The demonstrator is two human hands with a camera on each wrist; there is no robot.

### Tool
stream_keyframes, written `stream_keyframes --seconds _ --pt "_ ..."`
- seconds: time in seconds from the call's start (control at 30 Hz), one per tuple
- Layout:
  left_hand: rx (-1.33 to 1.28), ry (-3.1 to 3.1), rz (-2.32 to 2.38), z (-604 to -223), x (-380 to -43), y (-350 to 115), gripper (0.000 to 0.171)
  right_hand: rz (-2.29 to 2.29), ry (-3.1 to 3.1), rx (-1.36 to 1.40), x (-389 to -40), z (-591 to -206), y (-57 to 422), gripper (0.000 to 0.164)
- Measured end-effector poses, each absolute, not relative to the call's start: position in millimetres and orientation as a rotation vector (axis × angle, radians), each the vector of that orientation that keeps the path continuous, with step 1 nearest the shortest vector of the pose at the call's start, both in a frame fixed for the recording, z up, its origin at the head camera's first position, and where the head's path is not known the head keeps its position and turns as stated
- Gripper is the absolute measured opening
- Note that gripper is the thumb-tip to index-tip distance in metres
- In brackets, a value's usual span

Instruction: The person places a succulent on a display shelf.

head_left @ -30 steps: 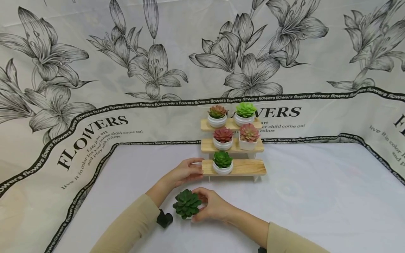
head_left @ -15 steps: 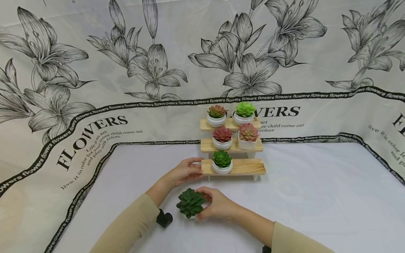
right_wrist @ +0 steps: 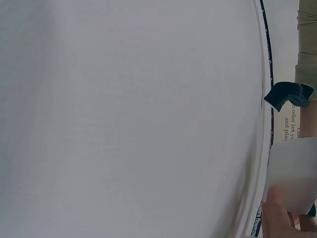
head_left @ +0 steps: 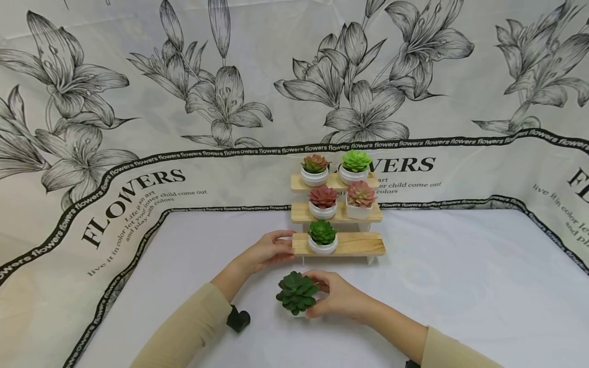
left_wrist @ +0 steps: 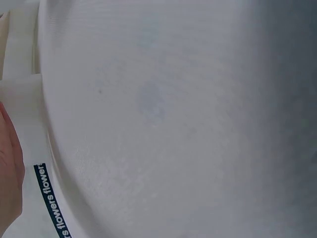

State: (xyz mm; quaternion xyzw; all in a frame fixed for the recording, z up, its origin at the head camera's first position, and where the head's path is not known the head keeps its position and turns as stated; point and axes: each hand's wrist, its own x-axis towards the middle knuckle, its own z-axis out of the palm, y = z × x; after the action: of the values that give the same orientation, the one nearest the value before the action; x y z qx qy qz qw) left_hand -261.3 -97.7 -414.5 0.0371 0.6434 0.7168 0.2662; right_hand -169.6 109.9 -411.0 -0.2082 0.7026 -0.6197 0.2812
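A dark green potted succulent (head_left: 297,292) is held by my right hand (head_left: 338,297) in front of the stand, thumb and fingers on its right side. In the right wrist view the white pot (right_wrist: 292,173) shows at the edge, fingertips (right_wrist: 275,198) against it. My left hand (head_left: 269,251) holds the left end of a three-step wooden plant stand (head_left: 359,244). On its lowest step sits a bright green succulent (head_left: 322,233). The left wrist view shows only part of the left hand (left_wrist: 9,168).
The middle step bears a red succulent (head_left: 322,198) and a pink one (head_left: 361,195). On the top step stand a reddish-brown succulent (head_left: 315,164) and a lime green one (head_left: 355,161). A flower-printed cloth (head_left: 230,179) hangs behind the white table (head_left: 460,286).
My right hand has moved to the right with the dark green potted succulent. The left hand stays at the end of the stand.
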Motion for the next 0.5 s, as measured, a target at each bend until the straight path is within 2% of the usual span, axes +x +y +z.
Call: stream_keyframes --seconds 0.5 --pt "0.086 1.729 1.940 -418 -264 -98 0.055 -1.636 1.950 -0.477 -168 -396 165 0.066"
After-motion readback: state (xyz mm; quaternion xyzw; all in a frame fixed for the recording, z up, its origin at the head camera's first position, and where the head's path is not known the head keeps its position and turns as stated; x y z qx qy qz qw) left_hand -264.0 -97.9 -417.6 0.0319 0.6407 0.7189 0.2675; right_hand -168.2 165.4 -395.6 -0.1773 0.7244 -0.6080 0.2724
